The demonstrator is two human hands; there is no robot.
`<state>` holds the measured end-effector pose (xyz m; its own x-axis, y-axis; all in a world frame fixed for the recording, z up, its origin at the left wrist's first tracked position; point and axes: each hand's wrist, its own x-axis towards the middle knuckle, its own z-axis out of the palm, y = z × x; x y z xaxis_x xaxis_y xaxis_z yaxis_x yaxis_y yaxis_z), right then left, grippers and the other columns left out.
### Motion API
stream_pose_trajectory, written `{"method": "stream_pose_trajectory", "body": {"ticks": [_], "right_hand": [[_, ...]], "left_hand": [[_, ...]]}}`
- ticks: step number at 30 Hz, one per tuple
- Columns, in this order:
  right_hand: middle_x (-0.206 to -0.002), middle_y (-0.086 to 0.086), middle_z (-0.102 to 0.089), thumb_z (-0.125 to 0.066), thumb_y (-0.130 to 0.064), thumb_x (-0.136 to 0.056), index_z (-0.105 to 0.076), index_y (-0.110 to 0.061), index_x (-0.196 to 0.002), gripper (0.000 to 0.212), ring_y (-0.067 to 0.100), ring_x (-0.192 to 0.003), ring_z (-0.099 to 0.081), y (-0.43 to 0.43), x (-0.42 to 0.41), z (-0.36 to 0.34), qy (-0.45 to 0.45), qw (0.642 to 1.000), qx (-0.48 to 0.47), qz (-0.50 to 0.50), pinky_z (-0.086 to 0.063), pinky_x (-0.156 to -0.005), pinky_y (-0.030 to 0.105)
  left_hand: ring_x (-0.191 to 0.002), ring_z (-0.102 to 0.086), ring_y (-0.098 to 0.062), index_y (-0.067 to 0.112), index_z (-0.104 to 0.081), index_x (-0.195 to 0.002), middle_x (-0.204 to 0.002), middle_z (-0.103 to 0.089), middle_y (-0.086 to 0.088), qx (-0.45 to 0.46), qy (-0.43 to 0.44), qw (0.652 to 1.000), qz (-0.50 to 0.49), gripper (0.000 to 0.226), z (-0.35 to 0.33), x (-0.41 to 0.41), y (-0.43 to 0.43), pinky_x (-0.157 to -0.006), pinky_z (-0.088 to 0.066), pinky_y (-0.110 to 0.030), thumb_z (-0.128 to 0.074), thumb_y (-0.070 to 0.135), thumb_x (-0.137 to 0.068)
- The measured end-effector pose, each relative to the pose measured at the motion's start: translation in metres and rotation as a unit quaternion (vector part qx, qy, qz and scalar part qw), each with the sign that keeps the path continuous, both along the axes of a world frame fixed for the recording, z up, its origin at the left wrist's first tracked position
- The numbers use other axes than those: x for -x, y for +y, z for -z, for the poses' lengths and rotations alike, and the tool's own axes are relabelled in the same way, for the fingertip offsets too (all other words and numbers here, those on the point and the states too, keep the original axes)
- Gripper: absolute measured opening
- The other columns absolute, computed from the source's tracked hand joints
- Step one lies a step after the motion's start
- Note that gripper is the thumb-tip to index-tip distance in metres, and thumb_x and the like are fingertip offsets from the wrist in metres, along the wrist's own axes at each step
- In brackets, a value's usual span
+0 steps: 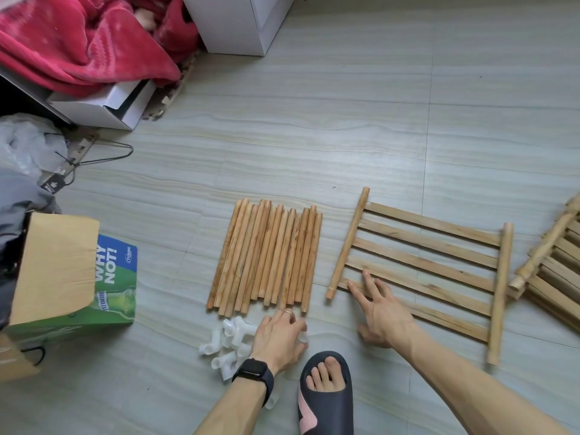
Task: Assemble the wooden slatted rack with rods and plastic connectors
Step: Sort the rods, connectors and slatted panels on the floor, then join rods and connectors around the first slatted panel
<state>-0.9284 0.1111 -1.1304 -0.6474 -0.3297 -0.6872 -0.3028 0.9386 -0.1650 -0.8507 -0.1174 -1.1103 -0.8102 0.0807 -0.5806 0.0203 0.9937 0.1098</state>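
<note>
Several round wooden rods point(266, 255) lie side by side on the floor in the middle. Below them sits a heap of translucent white plastic connectors point(229, 343). My left hand point(279, 337) reaches over the heap's right edge, fingers curled down onto a connector point(303, 338) that is mostly hidden under them. A slatted wooden panel point(426, 265) lies flat to the right of the rods. My right hand point(381, 312) rests on its near left corner with fingers spread straight.
More slatted panels point(555, 265) are stacked at the right edge. A green and blue cardboard box point(78, 277) stands at the left. A wire hanger point(94, 158), a white box, red blanket and white cabinet point(238, 23) lie behind. My slippered foot point(326, 390) is between my arms.
</note>
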Motion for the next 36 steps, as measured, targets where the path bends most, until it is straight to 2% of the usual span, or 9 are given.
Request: {"method": "stream_pose_trajectory", "body": {"ticks": [5, 7, 9, 12, 17, 22, 27, 32, 36], "right_hand": [[-0.162, 0.002, 0.035, -0.053, -0.037, -0.094, 0.015, -0.036, -0.159, 0.095, 0.029, -0.155, 0.01, 0.0, 0.001, -0.001, 0.004, 1.0, 0.0, -0.004, -0.035, -0.118, 0.045], [-0.163, 0.002, 0.035, -0.053, -0.037, -0.094, 0.015, -0.036, -0.159, 0.094, 0.029, -0.155, 0.009, -0.001, 0.001, -0.001, 0.01, 1.0, 0.0, -0.005, -0.039, -0.115, 0.045], [-0.163, 0.003, 0.034, -0.052, -0.036, -0.095, 0.014, -0.036, -0.159, 0.093, 0.029, -0.155, 0.008, 0.0, 0.001, -0.001, 0.013, 1.0, -0.001, -0.006, -0.039, -0.114, 0.045], [-0.164, 0.003, 0.033, -0.051, -0.034, -0.095, 0.012, -0.036, -0.16, 0.091, 0.029, -0.155, 0.005, 0.001, 0.0, 0.0, 0.015, 1.0, 0.001, -0.005, -0.041, -0.113, 0.044], [-0.169, 0.004, 0.014, -0.051, -0.021, -0.097, -0.008, -0.037, -0.16, 0.078, 0.029, -0.151, -0.016, 0.003, -0.002, 0.008, 0.077, 0.997, 0.022, 0.012, -0.042, -0.105, 0.046], [-0.17, 0.003, -0.006, -0.05, -0.008, -0.096, -0.027, -0.029, -0.151, 0.064, 0.029, -0.137, -0.037, 0.01, 0.003, 0.015, 0.128, 0.991, 0.038, 0.018, -0.045, -0.094, 0.045], [-0.168, 0.003, -0.013, -0.045, -0.003, -0.097, -0.039, -0.017, -0.144, 0.05, 0.03, -0.136, -0.04, 0.013, 0.01, 0.012, 0.143, 0.988, 0.054, 0.023, -0.049, -0.091, 0.044], [-0.169, 0.004, -0.013, -0.049, -0.005, -0.095, -0.041, -0.017, -0.143, 0.051, 0.031, -0.129, -0.045, 0.012, 0.003, 0.017, 0.156, 0.985, 0.064, 0.039, -0.047, -0.088, 0.044], [-0.17, 0.005, -0.01, -0.05, -0.028, -0.097, -0.04, -0.017, -0.145, 0.05, 0.031, -0.136, -0.041, 0.001, 0.0, 0.008, 0.131, 0.987, 0.067, 0.068, -0.043, -0.1, 0.046]], "left_hand": [[-0.126, -0.046, -0.019, 0.033, -0.056, -0.131, -0.134, -0.052, 0.003, 0.006, -0.002, 1.0, -0.023, 0.041, 0.006, 0.01, -0.002, -0.105, -0.037, -0.035, -0.052, 0.054, -0.097], [-0.118, -0.053, -0.015, 0.031, -0.061, -0.124, -0.127, -0.058, 0.006, -0.054, 0.014, 0.992, -0.114, 0.04, 0.004, 0.016, -0.003, -0.101, -0.045, -0.036, -0.052, 0.057, -0.096], [-0.096, -0.061, -0.011, 0.028, -0.063, -0.102, -0.105, -0.066, 0.008, -0.159, 0.038, 0.953, -0.256, 0.031, -0.002, 0.026, 0.0, -0.085, -0.053, -0.034, -0.055, 0.057, -0.094], [-0.077, -0.057, -0.016, 0.022, -0.052, -0.083, -0.08, -0.061, 0.006, -0.25, 0.051, 0.889, -0.381, 0.035, -0.008, 0.043, 0.009, -0.069, -0.045, -0.033, -0.055, 0.054, -0.097], [-0.083, -0.067, -0.019, 0.022, -0.052, -0.1, -0.097, -0.067, -0.003, -0.319, 0.026, 0.797, -0.512, 0.027, 0.002, 0.059, 0.028, -0.076, -0.058, -0.037, -0.05, 0.049, -0.102], [-0.081, -0.072, -0.016, 0.019, -0.057, -0.108, -0.105, -0.07, -0.007, -0.394, -0.005, 0.708, -0.586, 0.032, 0.014, 0.058, 0.038, -0.061, -0.054, -0.024, -0.051, 0.05, -0.101], [-0.065, -0.064, -0.014, 0.012, -0.056, -0.092, -0.082, -0.068, -0.006, -0.349, -0.007, 0.734, -0.583, 0.049, 0.025, 0.052, 0.032, -0.079, -0.058, -0.037, -0.06, 0.06, -0.091], [-0.067, -0.062, -0.014, 0.012, -0.055, -0.094, -0.083, -0.065, -0.004, -0.359, 0.012, 0.738, -0.571, 0.043, 0.014, 0.054, 0.03, -0.067, -0.055, -0.028, -0.067, 0.052, -0.09], [-0.069, -0.064, -0.016, 0.013, -0.06, -0.087, -0.075, -0.067, 0.0, -0.342, 0.042, 0.767, -0.54, 0.042, 0.011, 0.055, 0.029, -0.08, -0.061, -0.044, -0.081, 0.049, -0.08]]}}
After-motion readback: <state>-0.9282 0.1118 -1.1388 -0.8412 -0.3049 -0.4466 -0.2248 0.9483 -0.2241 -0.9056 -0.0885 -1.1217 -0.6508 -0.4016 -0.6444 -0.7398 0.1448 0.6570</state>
